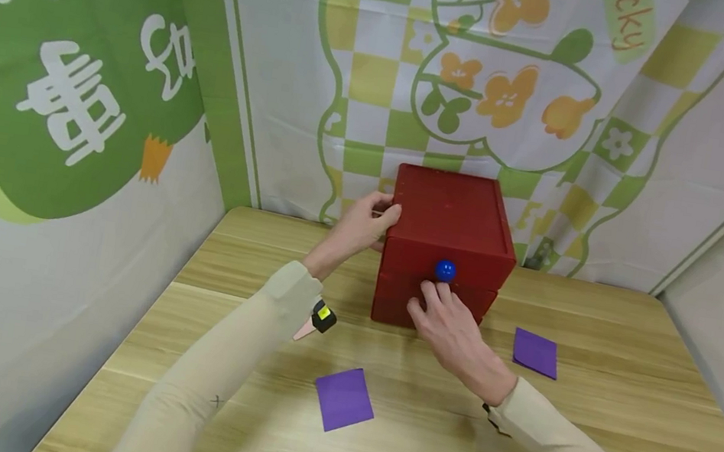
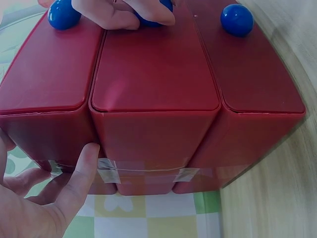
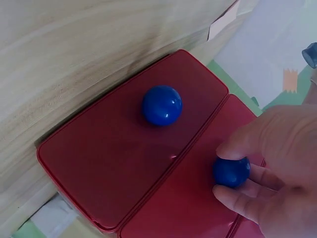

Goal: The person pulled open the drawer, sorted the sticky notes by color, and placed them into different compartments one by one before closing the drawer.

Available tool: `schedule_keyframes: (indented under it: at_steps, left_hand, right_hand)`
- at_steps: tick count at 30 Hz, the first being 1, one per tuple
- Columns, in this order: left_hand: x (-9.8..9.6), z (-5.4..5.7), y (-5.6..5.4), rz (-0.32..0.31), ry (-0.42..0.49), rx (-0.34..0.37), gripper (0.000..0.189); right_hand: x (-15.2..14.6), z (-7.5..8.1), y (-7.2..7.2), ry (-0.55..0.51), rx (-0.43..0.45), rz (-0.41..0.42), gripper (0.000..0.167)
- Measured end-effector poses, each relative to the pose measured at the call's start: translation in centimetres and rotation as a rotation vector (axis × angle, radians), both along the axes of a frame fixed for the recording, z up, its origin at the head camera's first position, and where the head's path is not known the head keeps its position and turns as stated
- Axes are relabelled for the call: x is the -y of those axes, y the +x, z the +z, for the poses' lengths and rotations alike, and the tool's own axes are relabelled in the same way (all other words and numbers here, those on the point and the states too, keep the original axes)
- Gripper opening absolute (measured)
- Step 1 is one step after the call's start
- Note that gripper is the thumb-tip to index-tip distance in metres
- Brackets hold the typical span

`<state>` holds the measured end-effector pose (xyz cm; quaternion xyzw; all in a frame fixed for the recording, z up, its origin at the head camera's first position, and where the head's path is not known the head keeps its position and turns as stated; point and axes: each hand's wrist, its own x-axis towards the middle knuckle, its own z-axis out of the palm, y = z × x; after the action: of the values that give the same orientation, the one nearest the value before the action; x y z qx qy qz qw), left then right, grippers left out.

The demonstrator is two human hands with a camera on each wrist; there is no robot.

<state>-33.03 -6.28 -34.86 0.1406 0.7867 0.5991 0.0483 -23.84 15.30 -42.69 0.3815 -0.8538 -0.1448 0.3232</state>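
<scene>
A red three-drawer box (image 1: 450,211) stands on the table against the back wall. Its top drawer has a round blue knob (image 1: 445,271), and the bottom drawer carries a matching knob (image 3: 162,105). In the right wrist view, my right hand (image 3: 282,168) pinches the middle drawer's blue knob (image 3: 231,172) between thumb and fingers. My left hand (image 1: 363,220) is at the box's left side, towards the back. The left wrist view shows its thumb (image 2: 86,166) against the side of the top drawer, fingers spread. All three drawer fronts look flush.
One purple paper square (image 1: 344,399) lies in front of the box, another purple square (image 1: 535,353) to its right. A pink slip (image 1: 304,330) shows beside the left wrist. Printed cloth walls (image 1: 270,89) border the wooden table (image 1: 193,341). Clear tape (image 2: 109,171) spans the drawers' side.
</scene>
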Motion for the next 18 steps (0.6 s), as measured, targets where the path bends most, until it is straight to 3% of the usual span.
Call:
schedule_keyframes:
  at_steps: [18]
  left_hand:
    - [-0.07,0.0,-0.04,0.002,-0.005,-0.014,0.055]
  right_hand:
    - [-0.51,-0.38,0.02,-0.034,0.008,-0.008,0.02]
